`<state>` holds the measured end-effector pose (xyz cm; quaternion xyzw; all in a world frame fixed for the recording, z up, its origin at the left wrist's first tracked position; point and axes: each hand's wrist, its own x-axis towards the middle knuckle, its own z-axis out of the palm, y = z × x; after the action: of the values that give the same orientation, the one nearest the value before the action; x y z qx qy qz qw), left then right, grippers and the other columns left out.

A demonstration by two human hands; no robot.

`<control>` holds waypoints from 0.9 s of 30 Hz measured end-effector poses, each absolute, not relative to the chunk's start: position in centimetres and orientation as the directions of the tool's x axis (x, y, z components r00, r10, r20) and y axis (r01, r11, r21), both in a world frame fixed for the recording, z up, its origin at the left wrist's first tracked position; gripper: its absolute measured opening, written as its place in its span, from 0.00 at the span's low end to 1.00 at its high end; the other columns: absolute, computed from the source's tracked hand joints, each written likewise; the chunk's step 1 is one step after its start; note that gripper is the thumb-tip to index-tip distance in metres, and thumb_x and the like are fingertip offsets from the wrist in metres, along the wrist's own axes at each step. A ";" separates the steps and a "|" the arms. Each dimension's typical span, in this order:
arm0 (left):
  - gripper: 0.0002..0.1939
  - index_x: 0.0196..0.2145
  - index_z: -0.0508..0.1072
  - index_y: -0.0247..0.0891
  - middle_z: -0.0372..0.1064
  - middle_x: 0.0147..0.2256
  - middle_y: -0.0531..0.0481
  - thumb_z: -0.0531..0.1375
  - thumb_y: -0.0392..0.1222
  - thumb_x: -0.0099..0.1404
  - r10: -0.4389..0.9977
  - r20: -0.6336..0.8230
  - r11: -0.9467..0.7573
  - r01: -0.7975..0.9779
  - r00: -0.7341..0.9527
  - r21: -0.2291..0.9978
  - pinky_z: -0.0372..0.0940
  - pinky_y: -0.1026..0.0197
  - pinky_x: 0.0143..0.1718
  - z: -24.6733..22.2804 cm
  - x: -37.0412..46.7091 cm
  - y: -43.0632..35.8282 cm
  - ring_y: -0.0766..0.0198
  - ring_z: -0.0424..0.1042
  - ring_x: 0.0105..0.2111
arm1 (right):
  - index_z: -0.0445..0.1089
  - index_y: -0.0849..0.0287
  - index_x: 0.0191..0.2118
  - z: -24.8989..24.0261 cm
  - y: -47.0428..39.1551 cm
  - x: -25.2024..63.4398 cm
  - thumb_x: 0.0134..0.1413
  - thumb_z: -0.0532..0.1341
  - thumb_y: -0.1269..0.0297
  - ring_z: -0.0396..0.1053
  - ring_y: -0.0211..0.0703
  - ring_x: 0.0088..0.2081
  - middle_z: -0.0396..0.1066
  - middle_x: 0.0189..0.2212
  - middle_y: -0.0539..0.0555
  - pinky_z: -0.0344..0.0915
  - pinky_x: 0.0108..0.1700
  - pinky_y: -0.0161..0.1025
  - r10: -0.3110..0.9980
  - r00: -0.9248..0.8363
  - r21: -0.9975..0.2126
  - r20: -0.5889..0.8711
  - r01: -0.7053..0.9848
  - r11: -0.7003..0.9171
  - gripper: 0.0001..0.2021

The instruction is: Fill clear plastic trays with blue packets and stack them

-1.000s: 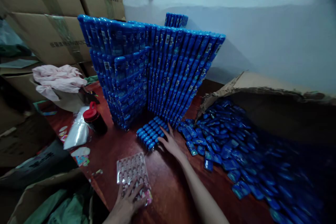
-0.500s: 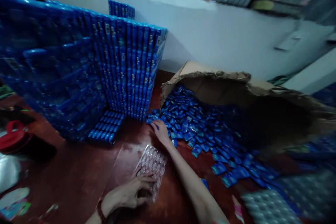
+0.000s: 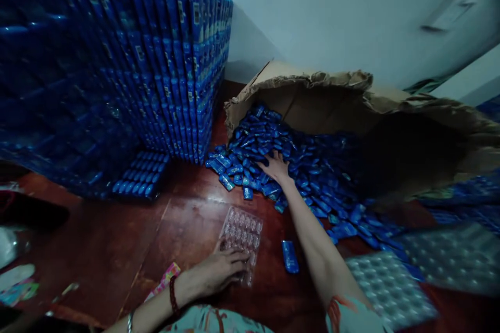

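My left hand [image 3: 224, 270] lies with its fingers spread over the near part of a clear plastic blister tray [image 3: 244, 229] on the reddish-brown floor. The tray's hollows look bare where they show. Farther off, my right hand [image 3: 277, 168] reaches with fingers apart onto a heap of small blue packets [image 3: 258, 138]. That heap spills out of a torn cardboard box [image 3: 304, 80]. Its fingertips touch the packets; no packet shows lifted in it. One single blue packet [image 3: 289, 256] rests on the floor to the right of the tray.
Tall stacks of filled blue packs [image 3: 187, 73] stand at the left by the wall. A filled tray [image 3: 140, 174] lies at their foot. At the lower right are moulded trays [image 3: 390, 286]. A dark container [image 3: 31, 213] is at the far left.
My right hand has moved right and deeper over the heap from its left edge. My left hand stays on the clear tray. The view has tilted down.
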<state>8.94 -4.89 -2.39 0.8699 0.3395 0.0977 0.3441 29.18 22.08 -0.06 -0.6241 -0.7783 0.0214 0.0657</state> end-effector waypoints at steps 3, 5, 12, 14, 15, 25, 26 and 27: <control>0.18 0.56 0.60 0.49 0.57 0.59 0.51 0.49 0.42 0.69 0.668 -0.080 -0.539 0.556 0.740 0.633 0.48 0.47 0.60 -2.4 9.1 -5.9 0.57 0.58 0.57 | 0.65 0.50 0.54 -1.1 19.9 29.2 0.57 0.51 0.49 0.51 0.61 0.57 0.53 0.58 0.60 0.59 0.49 0.56 0.969 -0.237 -0.143 0.074 0.959 0.245 0.22; 0.19 0.57 0.59 0.50 0.57 0.59 0.51 0.50 0.43 0.68 0.679 -0.098 -0.519 0.571 0.727 0.636 0.51 0.48 0.58 -1.9 9.0 -6.4 0.57 0.59 0.56 | 0.66 0.50 0.53 -1.8 18.2 29.0 0.58 0.50 0.49 0.53 0.59 0.56 0.55 0.56 0.60 0.61 0.48 0.53 0.965 -0.254 -0.164 0.063 0.951 0.261 0.21; 0.19 0.57 0.60 0.43 0.58 0.56 0.45 0.47 0.41 0.70 0.824 0.018 -0.437 0.615 0.567 0.656 0.53 0.52 0.57 -1.0 7.4 -3.7 0.59 0.57 0.56 | 0.65 0.47 0.55 -2.5 14.4 29.0 0.59 0.51 0.48 0.54 0.50 0.58 0.56 0.58 0.56 0.57 0.55 0.48 0.889 -0.456 -0.288 0.031 0.848 0.445 0.21; 0.17 0.54 0.63 0.40 0.61 0.53 0.43 0.48 0.40 0.69 0.873 0.018 -0.390 0.674 0.488 0.627 0.55 0.52 0.55 -1.9 6.8 -2.2 0.58 0.59 0.53 | 0.65 0.49 0.55 -2.2 13.1 29.4 0.61 0.50 0.52 0.54 0.48 0.59 0.58 0.58 0.55 0.54 0.57 0.49 0.857 -0.511 -0.354 0.067 0.791 0.499 0.20; 0.16 0.53 0.64 0.39 0.63 0.51 0.43 0.48 0.40 0.69 0.882 0.003 -0.377 0.702 0.471 0.604 0.56 0.51 0.53 -2.3 6.5 -1.7 0.57 0.60 0.51 | 0.65 0.49 0.55 -2.1 12.3 29.6 0.62 0.49 0.53 0.54 0.48 0.59 0.59 0.58 0.55 0.53 0.58 0.49 0.857 -0.505 -0.382 0.107 0.775 0.504 0.19; 0.11 0.37 0.70 0.36 0.65 0.38 0.44 0.50 0.43 0.68 0.990 0.047 -0.141 0.901 0.133 0.411 0.62 0.55 0.41 -4.3 4.3 0.0 0.56 0.64 0.40 | 0.67 0.49 0.52 -4.3 -2.1 27.7 0.60 0.51 0.62 0.55 0.51 0.58 0.64 0.54 0.56 0.48 0.58 0.57 0.914 -0.304 -0.418 0.268 0.818 0.395 0.16; 0.11 0.36 0.69 0.35 0.65 0.37 0.44 0.50 0.43 0.68 0.994 0.057 -0.105 0.900 0.089 0.422 0.62 0.55 0.40 -4.4 4.2 0.4 0.56 0.64 0.39 | 0.66 0.48 0.53 -4.8 -2.3 27.7 0.60 0.52 0.63 0.51 0.54 0.60 0.60 0.57 0.56 0.43 0.59 0.62 0.912 -0.342 -0.353 0.225 0.844 0.404 0.17; 0.11 0.36 0.69 0.35 0.66 0.37 0.44 0.50 0.43 0.68 0.996 0.062 -0.080 0.893 0.059 0.443 0.62 0.56 0.40 -4.5 4.1 0.8 0.56 0.65 0.39 | 0.64 0.48 0.55 -5.2 -2.0 27.9 0.60 0.51 0.64 0.48 0.56 0.62 0.57 0.59 0.56 0.38 0.59 0.65 0.915 -0.354 -0.292 0.194 0.869 0.398 0.18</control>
<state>4.09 0.78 -4.47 0.7131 0.6623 0.1781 0.1453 27.92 -2.02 -5.23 -0.5441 -0.8199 0.0691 0.1643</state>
